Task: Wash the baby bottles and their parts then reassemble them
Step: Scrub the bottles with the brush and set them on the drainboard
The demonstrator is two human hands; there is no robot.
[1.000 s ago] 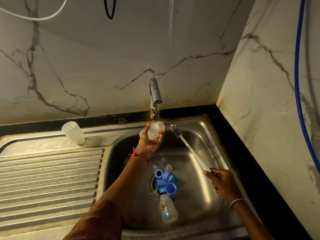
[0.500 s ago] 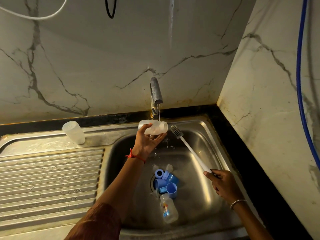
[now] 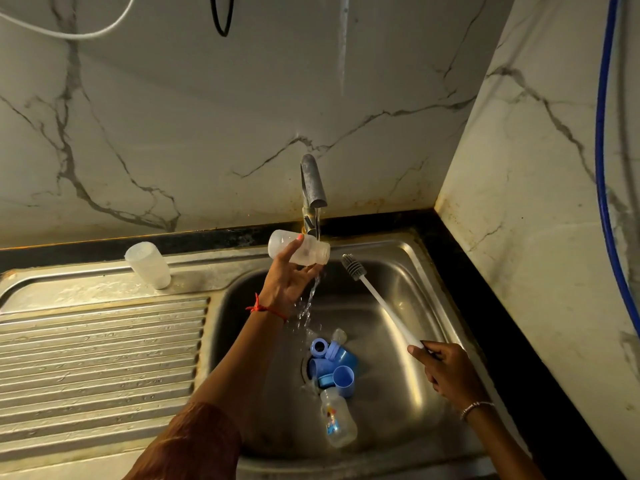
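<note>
Tipped sideways since, bottle [image 3: 301, 252] in left hand [image 3: 287, 289] grip under tap [image 3: 313, 181]; right hand [image 3: 450, 372] grips brush [image 3: 377, 299] above caps [image 3: 332, 362].

I see a home kitchen corner: a stainless steel sink [image 3: 434, 282] with a ribbed drainboard [image 3: 104, 358], a running tap [image 3: 313, 181] against marble-veined walls [image 3: 173, 116], and baby bottle parts [image 3: 343, 360] lying in the basin.

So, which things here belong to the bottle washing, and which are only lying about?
Job: clear plastic bottle in left hand, under running steel tap; white-handled grey bottle brush in right hand; blue plastic caps and rings; printed clear bottle in sink basin; upturned translucent cup on drainboard, probably.
Lying about: white cable; black cable; blue hose.
</note>
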